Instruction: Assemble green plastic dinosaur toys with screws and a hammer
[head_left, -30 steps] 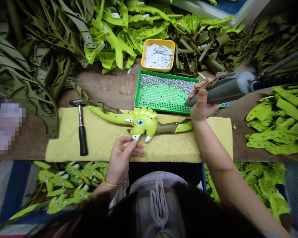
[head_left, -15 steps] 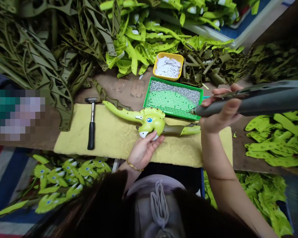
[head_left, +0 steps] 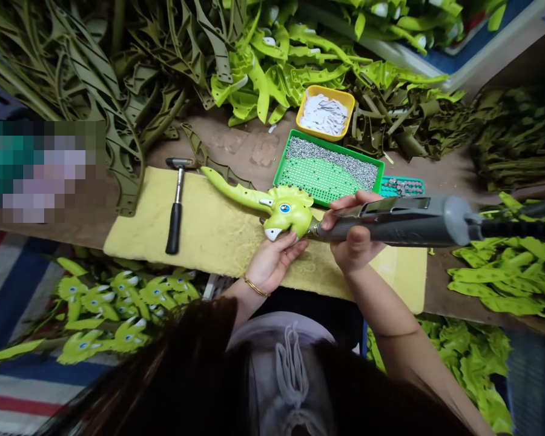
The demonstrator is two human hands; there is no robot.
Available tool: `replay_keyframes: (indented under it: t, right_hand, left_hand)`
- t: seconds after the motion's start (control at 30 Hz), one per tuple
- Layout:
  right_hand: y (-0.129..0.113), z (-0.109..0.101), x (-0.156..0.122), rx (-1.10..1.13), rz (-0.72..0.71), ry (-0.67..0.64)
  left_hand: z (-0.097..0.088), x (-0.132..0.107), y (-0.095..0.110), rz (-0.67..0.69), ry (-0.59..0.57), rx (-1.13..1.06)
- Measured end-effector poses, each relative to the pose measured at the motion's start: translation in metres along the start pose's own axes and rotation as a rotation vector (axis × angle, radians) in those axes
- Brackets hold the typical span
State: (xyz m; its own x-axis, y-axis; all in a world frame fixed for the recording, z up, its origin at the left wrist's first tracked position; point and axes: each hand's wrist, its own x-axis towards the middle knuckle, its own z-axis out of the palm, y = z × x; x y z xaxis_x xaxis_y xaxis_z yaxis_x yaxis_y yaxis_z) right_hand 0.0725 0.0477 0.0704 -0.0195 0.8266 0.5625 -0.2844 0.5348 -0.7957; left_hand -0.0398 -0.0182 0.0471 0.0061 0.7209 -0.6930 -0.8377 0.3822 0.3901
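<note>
My left hand (head_left: 275,259) grips a lime-green plastic dinosaur toy (head_left: 291,209) by its head, which has a blue eye and a white snout. The toy lies across a yellow cloth (head_left: 222,242), its long curved part reaching up to the left. In my right hand (head_left: 356,233) is a grey electric screwdriver (head_left: 404,221), held level with its bit at the right side of the toy's head. That hand and the tool hide the toy's right end. Just behind is a green perforated tray (head_left: 309,178) with many small screws in it.
A hammer (head_left: 176,209) lies on the cloth's left. Beyond the tray stand a yellow bin (head_left: 324,114) of white pieces and a teal tray (head_left: 402,186) of small metal parts. Olive parts (head_left: 122,115) and green parts (head_left: 272,72) are heaped behind; toy heads (head_left: 118,303) lie lower left.
My right hand has brought the electric screwdriver left and down from the green tray to the toy's head. My left hand keeps its hold. The whole view has shifted slightly.
</note>
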Motion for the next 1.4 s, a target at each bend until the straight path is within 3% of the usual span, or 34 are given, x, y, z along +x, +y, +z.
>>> replay_keyframes:
  t: [0.2, 0.43, 0.53, 0.63, 0.73, 0.9, 1.1, 1.4]
  right_hand:
    - [0.006, -0.003, -0.010, 0.035, 0.066, -0.081]
    - [0.005, -0.006, -0.022, -0.025, 0.072, -0.080]
    - [0.003, -0.005, -0.004, -0.054, 0.093, -0.012]
    - [0.014, -0.007, 0.029, -0.190, 0.021, 0.213]
    - [0.038, -0.011, 0.055, -0.311, -0.021, 0.369]
    - [0.066, -0.016, 0.059, -0.273, 0.030, 0.388]
    - [0.066, -0.018, 0.055, -0.289, -0.006, 0.384]
    - [0.068, -0.016, 0.060, -0.261, 0.007, 0.381]
  left_hand:
    - [-0.001, 0.001, -0.004, 0.011, 0.029, -0.038]
    - [0.000, -0.001, -0.013, 0.085, 0.004, -0.018]
    - [-0.009, -0.008, -0.010, 0.033, -0.011, 0.085]
    - [-0.027, -0.015, 0.003, -0.040, -0.041, 0.319]
    - [-0.044, -0.017, 0.021, 0.040, 0.010, 0.494]
    - [-0.049, -0.009, 0.039, 0.195, 0.008, 0.565]
    - [-0.043, -0.002, 0.041, 0.172, -0.043, 0.600]
    - [-0.044, 0.003, 0.042, 0.163, -0.014, 0.560]
